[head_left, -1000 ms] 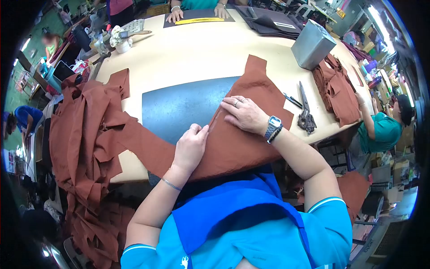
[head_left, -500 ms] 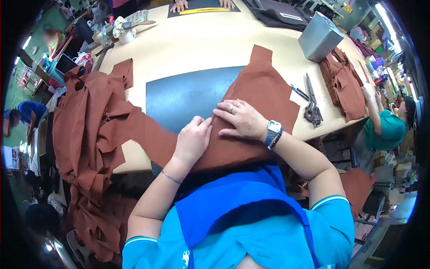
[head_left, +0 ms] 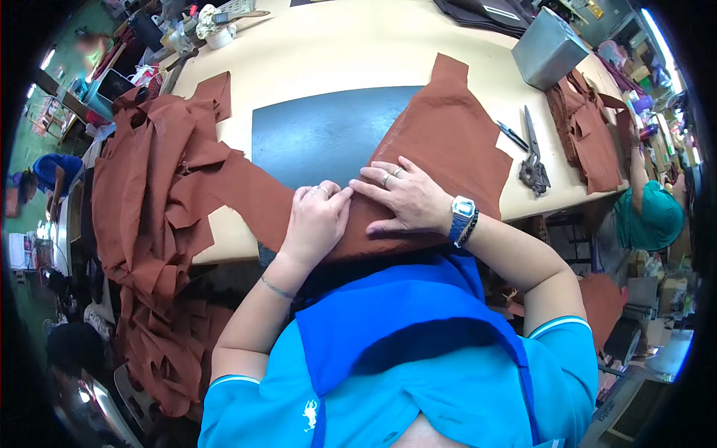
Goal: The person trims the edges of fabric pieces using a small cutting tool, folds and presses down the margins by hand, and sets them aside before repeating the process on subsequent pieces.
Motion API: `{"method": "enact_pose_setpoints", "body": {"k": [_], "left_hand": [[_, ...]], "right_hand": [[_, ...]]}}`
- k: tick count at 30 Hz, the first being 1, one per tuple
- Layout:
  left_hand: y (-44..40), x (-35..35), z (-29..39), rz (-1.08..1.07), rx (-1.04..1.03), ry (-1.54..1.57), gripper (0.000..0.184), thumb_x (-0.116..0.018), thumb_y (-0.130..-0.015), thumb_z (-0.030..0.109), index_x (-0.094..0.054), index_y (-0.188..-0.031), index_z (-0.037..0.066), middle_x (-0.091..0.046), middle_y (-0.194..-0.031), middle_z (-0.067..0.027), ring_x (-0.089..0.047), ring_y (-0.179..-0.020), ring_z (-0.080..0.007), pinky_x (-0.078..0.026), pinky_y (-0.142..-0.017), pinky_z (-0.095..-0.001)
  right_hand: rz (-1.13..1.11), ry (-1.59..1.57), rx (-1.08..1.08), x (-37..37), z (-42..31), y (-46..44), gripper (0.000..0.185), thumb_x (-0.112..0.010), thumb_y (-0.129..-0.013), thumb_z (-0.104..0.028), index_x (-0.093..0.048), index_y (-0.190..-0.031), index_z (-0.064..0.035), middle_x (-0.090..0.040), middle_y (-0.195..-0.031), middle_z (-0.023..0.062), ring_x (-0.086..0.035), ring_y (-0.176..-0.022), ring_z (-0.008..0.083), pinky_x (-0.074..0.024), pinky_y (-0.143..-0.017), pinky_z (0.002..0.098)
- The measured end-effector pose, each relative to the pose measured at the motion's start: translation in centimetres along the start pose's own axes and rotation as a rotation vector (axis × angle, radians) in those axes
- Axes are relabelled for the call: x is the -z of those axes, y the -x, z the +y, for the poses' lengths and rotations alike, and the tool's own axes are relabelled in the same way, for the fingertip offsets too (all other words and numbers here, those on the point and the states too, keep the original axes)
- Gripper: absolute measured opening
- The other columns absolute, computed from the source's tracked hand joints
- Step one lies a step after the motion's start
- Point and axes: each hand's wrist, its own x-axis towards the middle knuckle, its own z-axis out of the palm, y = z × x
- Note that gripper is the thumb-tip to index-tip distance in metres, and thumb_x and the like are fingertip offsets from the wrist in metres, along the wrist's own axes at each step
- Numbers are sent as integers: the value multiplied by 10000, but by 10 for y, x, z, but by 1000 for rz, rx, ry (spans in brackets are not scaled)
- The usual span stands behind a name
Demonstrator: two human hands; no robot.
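Note:
A reddish-brown fabric piece (head_left: 448, 127) lies over a dark mat (head_left: 321, 131), its left edge running slantwise toward my body. My left hand (head_left: 317, 220) is closed on that edge, thumb and fingers pinched together. My right hand (head_left: 407, 198) rests palm down on the fabric with its fingers spread, the fingertips close to the left hand's pinch. Another stretch of brown fabric (head_left: 258, 198) passes under or beside my left hand and joins a heap of brown fabric (head_left: 142, 194) at the left; where the pieces separate is hidden.
Scissors (head_left: 532, 160) and a dark pen-like tool (head_left: 512, 136) lie right of the fabric. A metal block-shaped can (head_left: 549, 52) stands behind a brown fabric stack (head_left: 582, 138). A co-worker in green (head_left: 650, 216) is at the right. A white pot (head_left: 219, 36) and brush (head_left: 250, 15) sit far left.
The view has shifted, so the table sits higher in it. Both hands have slid along the fabric edge toward my body. At the right, the co-worker's arm now has brown fabric lifted beside it.

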Motion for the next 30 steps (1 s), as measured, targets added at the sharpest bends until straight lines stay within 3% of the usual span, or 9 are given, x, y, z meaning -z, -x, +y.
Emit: {"method": "enact_pose_setpoints", "body": {"k": [4,7,16,30], "left_hand": [[4,16,-8,-99,141,-18,151,-658,-902,198,-731,-1010,122,-655,-921,-47,-640,-932,-250,-343,-1069,-614],[3,29,-10,-188,132,-41,130,-662,-901,200,-730,-993,139,-661,-926,-31,-642,-948,-230,-295,-1105,-645],[9,30,-29,-108,-191,-164,144,-674,-877,125,-744,-982,196,-651,-927,36,-643,-917,-170,-290,-1123,-648],[18,52,-60,-81,-254,-281,137,-638,-858,175,-747,-932,215,-647,-928,80,-636,-965,-113,-253,-1150,-656]], "right_hand": [[31,42,-14,-5,-5,-1,708,-526,-908,-642,-546,-1375,-109,-526,-1374,136,-486,-1307,288,-399,-1038,545],[31,-37,-29,-10,-11,-3,696,-526,-914,-630,-555,-1363,-100,-521,-1375,145,-495,-1289,296,-405,-1033,532],[-26,-105,-53,-5,-28,-5,646,-524,-932,-593,-510,-1409,-158,-522,-1355,168,-492,-1278,315,-404,-1021,563],[-224,-33,-130,12,-47,-26,713,-541,-884,-668,-465,-1471,-270,-506,-1334,233,-499,-1241,393,-424,-973,655]]}}
